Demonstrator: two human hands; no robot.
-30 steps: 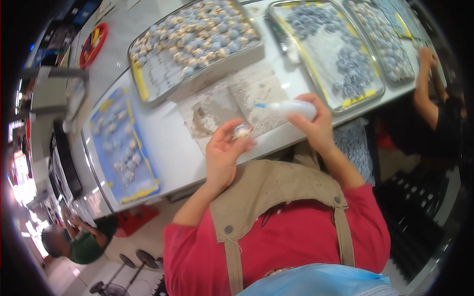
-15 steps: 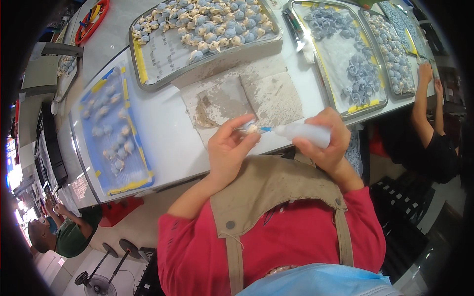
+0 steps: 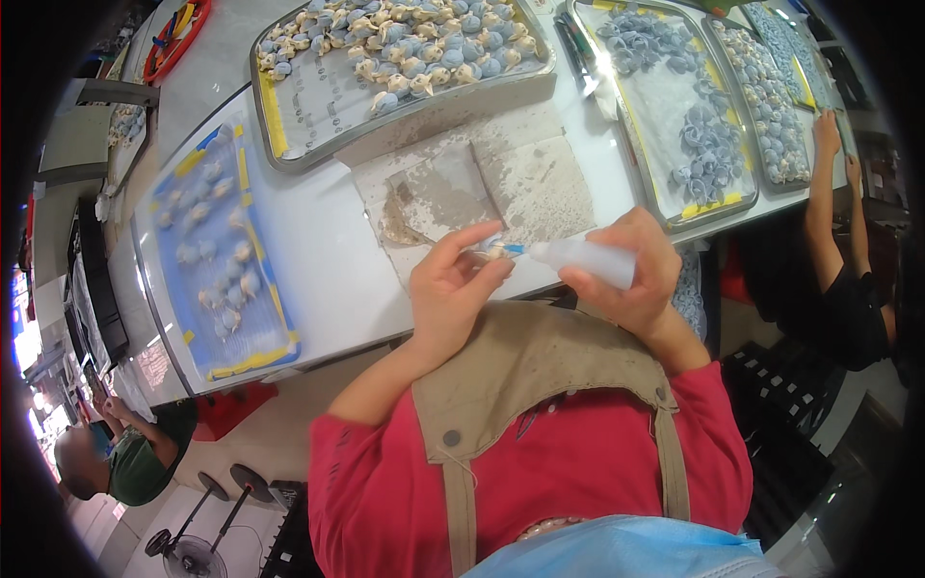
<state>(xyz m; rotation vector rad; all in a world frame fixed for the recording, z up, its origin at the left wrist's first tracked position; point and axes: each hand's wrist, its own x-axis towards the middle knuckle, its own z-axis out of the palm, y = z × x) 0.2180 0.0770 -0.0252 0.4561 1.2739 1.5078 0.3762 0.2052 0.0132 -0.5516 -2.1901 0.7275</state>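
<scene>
Between the thumb and forefinger of my left hand [image 3: 453, 289] is a small cream-and-blue figurine [image 3: 494, 248], partly covered by the fingers. My right hand [image 3: 634, 265] grips a translucent white squeeze bottle [image 3: 590, 260], tipped on its side. Its blue nozzle tip [image 3: 515, 249] points left and reaches the figurine; whether it touches, I cannot tell. Both hands are over the near edge of a stained, flattened piece of cardboard [image 3: 540, 188] on the white table.
A metal tray [image 3: 318, 116] of similar cream-and-blue pieces stands behind the cardboard. At left lies a blue tray [image 3: 198, 289] with several more. To the right are a tray [image 3: 655, 144] of blue-grey petal-like pieces and another filled tray [image 3: 766, 116]. A co-worker's arms [image 3: 824, 183] reach in at far right.
The squeeze bottle and my right hand have shifted slightly left, bringing the nozzle closer over the figurine. My left hand has barely moved and keeps its hold.
</scene>
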